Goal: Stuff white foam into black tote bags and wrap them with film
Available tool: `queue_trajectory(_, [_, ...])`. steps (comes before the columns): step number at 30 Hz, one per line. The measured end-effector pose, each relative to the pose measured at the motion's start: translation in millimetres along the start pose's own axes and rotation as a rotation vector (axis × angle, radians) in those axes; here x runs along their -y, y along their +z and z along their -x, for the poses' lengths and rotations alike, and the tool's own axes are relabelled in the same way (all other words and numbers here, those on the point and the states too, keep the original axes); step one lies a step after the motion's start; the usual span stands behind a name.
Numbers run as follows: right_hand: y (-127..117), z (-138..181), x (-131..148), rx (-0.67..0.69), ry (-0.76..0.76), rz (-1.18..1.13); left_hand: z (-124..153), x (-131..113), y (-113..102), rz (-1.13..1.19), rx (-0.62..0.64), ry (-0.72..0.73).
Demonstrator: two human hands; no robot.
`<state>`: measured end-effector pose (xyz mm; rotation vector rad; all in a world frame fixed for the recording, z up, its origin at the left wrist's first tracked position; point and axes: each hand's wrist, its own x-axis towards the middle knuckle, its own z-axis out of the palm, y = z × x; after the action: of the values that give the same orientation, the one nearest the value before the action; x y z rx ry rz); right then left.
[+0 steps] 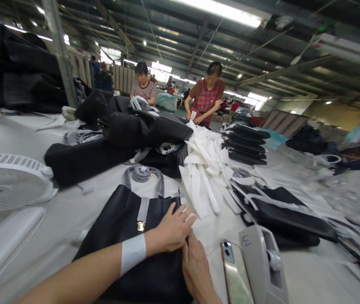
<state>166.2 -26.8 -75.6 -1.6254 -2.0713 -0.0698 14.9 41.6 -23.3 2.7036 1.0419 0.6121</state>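
Near the front of the grey table [56, 219], a black bag [119, 223] with a gold clasp lies flat. The left hand [172, 230], a white band at its wrist, rests on the bag's right edge with fingers spread, holding nothing. Just below, the right hand [195, 268] touches the same edge; its fingertips seem tucked under the left hand, so I cannot tell their grip. A phone [235, 274] and tape dispenser [262, 261] lie just right; white strips [205, 169] pile farther back.
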Motion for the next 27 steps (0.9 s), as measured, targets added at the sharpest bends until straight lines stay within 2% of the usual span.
queue_trajectory(3, [-20.5,-13.6,-13.7,0.098,0.02,-0.003,28.4,-6.0,8.8,0.044,0.082,-0.061])
queue_trajectory(6, [-32.6,-52.2,-28.5,0.037,0.232,-0.033,40.5,-5.7,17.7,0.105,0.121,-0.113])
queue_trajectory(9, [-25.9,-105.5,-36.9,-0.017,0.344,-0.001,39.4,-3.2,16.6,0.146,0.134,-0.109])
queue_trajectory(12, [-10.2,-147.9,-40.3,0.039,0.357,0.061,37.3,-2.3,11.0,0.16,0.139,-0.101])
queue_trajectory(14, [-3.7,-161.9,-44.6,0.089,0.365,0.053,38.0,-3.0,8.6,0.146,0.12,-0.097])
queue_trajectory(17, [-7.6,-161.7,-56.1,0.072,0.405,0.023,40.7,-4.5,7.7,0.132,0.066,-0.096])
queue_trajectory(20, [-23.0,-141.3,-62.5,0.017,0.464,-0.021,41.6,-4.6,6.5,0.165,0.034,-0.094])
queue_trajectory(22, [-32.0,-120.2,-57.3,-0.021,0.483,-0.202,40.7,-4.0,2.5,0.198,0.033,-0.102])
queue_trajectory(25, [-37.8,-86.8,-35.9,-0.08,0.5,-0.622,39.9,-3.6,-10.1,0.326,0.025,-0.147])
queue_trajectory(27, [-38.0,-70.0,-17.0,-0.058,0.504,-0.773,41.0,-3.0,-19.7,0.545,-0.07,-0.198])
